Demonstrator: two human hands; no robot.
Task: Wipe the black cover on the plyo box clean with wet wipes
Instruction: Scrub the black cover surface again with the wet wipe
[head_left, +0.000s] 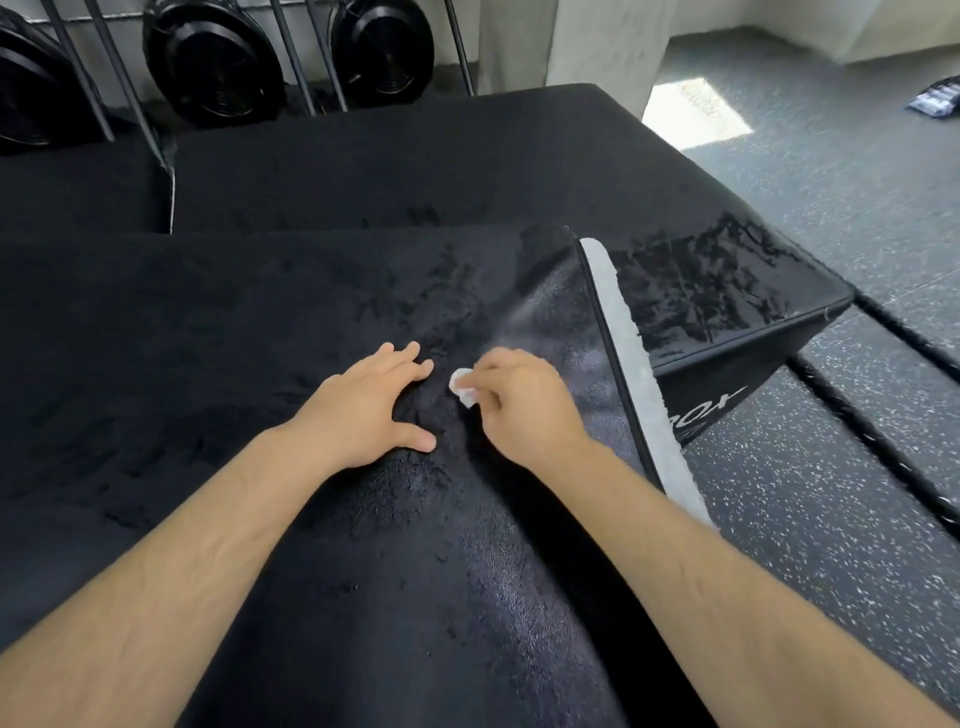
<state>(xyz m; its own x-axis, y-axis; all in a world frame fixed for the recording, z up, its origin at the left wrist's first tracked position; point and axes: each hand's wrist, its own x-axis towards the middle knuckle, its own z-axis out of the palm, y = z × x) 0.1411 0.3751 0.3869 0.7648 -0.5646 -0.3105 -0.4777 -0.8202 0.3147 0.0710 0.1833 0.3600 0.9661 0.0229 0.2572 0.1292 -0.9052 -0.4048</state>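
I see the cover (249, 332) filling most of the view, spread wide beneath both forearms. It is black with a fine leather-like grain, dull on the left and shinier toward the right. Patchy darker blotches that look damp break up its surface. Its right edge has thin piping, and beside that runs a white, fuzzy strip (636, 364) at a slant.

My left hand (363, 410) lies flat on the cover, fingers straight and spread, thumb out to the side. My right hand (524, 410) is just beside it, fingers curled and pinching a small crumpled white wipe (462, 387) against the cover. Most of the wipe is hidden inside the fingers; only a wrinkled lump shows.

Past the strip, a black box (727, 296) juts out lower down. Its top is glossy with dark streaks and comes to a sharp corner. White lettering on its side is partly covered by the strip, and I cannot read it whole. What lies under the cover is out of sight.

The floor (831, 493) is dark rubber flecked with white, with a bright sun patch further off. A small dark packet (935, 98) lies there, cut by the frame's right edge and too blurred to identify. At the top left, round black ribbed discs (213, 62) stand behind slanted metal bars, and one is cropped by the frame. A rough grey pillar (571, 41) rises beside them.
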